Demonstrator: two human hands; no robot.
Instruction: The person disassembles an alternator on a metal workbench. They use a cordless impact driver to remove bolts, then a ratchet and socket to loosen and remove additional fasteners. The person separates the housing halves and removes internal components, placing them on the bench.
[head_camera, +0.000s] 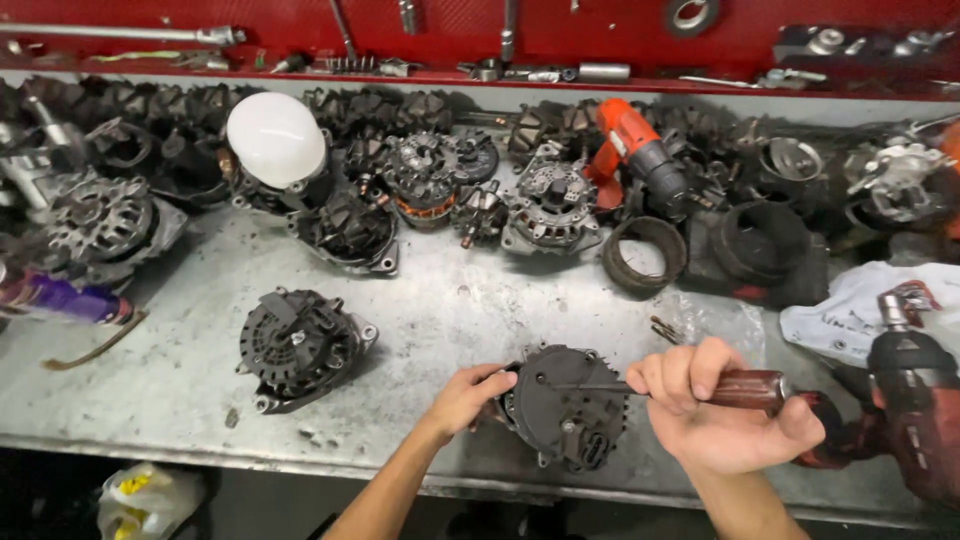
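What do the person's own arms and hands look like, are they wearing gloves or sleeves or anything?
Both arms come up from the bottom edge, bare along all that shows, with no sleeve in view. The left hand and the right hand wear no gloves. No watch, ring or wristband shows on either. The fingernails look short.

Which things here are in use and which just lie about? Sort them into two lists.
In use: alternator, steadied by the left hand; screwdriver, held in the right hand.

Lying about: second alternator, white dome, orange drill, red drill, metal ring, rag.
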